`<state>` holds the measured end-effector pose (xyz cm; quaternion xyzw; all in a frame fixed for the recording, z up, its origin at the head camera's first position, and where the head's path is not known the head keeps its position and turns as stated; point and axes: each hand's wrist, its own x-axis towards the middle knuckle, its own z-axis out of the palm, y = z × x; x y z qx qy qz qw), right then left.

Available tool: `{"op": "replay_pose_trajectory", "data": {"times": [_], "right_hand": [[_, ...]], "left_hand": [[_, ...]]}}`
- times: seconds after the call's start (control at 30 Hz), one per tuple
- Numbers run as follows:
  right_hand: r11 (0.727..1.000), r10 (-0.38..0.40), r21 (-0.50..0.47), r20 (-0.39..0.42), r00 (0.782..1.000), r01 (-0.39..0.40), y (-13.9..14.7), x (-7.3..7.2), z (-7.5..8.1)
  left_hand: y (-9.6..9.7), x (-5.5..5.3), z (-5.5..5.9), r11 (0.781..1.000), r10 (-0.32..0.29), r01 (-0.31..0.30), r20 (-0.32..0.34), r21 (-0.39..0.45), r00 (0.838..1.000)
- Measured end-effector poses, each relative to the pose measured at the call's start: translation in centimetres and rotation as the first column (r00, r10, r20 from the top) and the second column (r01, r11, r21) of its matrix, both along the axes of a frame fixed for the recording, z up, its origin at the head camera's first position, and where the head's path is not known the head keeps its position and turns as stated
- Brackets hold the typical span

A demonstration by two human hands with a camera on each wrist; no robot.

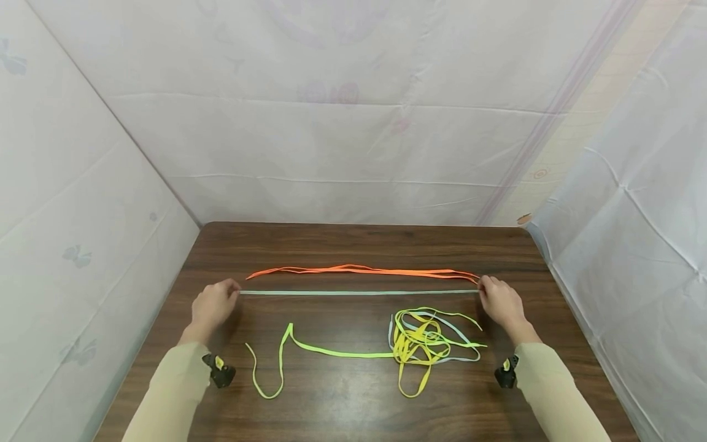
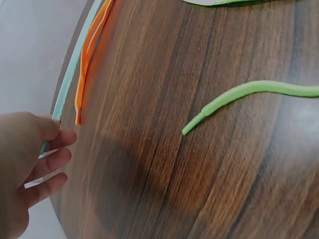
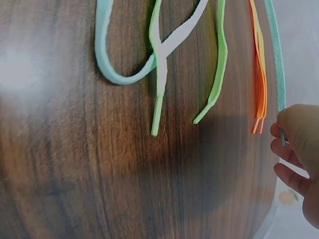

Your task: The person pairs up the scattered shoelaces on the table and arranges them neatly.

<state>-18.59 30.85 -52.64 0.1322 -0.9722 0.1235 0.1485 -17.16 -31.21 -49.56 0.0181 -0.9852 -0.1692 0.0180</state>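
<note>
A pale mint-green shoelace (image 1: 353,293) is stretched straight from side to side between the two hands. My left hand (image 1: 214,303) pinches one end of it between thumb and forefinger; the lace tip (image 2: 44,146) pokes out below the thumb in the left wrist view. At the other end, my right hand (image 1: 501,301) pinches the lace near its tip (image 3: 282,138). Just beyond the taut lace, orange shoelaces (image 1: 353,269) lie extended across the table, their right ends close to the right hand.
On the brown wooden table (image 1: 331,393), yellow shoelaces (image 1: 422,341) lie tangled with a pale blue-green lace (image 1: 469,345). A lime-green lace (image 1: 342,354) trails left from the pile into a bend. White patterned sheets (image 1: 353,123) hang behind and at both sides.
</note>
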Motion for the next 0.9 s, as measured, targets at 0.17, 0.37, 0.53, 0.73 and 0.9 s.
{"op": "replay_pose_trajectory", "data": {"times": [0.17,0.37,0.53,0.73,0.9], "right_hand": [[1.0,-0.029,0.0,0.042,0.999,0.029,-0.2,-0.6,0.0],[0.996,-0.089,0.009,0.102,0.991,0.088,-0.2,-1.2,-0.1],[0.991,-0.133,0.021,0.147,0.98,0.132,-0.2,-1.6,-0.5],[0.983,-0.184,0.028,0.193,0.964,0.182,-0.4,-1.8,-1.0],[0.978,-0.209,0.022,0.209,0.955,0.209,-0.7,-1.8,-1.3]], "left_hand": [[0.2,-0.9,-0.2,0.998,0.06,-0.06,0.025,-0.002,0.998],[0.5,-1.7,-0.6,0.992,0.127,-0.128,0.069,0.015,0.99],[1.1,-2.3,-0.8,0.983,0.18,-0.183,0.075,0.036,0.981],[1.8,-2.9,-0.9,0.973,0.22,-0.225,0.089,0.05,0.971],[2.2,-3.1,-1.2,0.967,0.243,-0.25,0.114,0.054,0.963]]}}
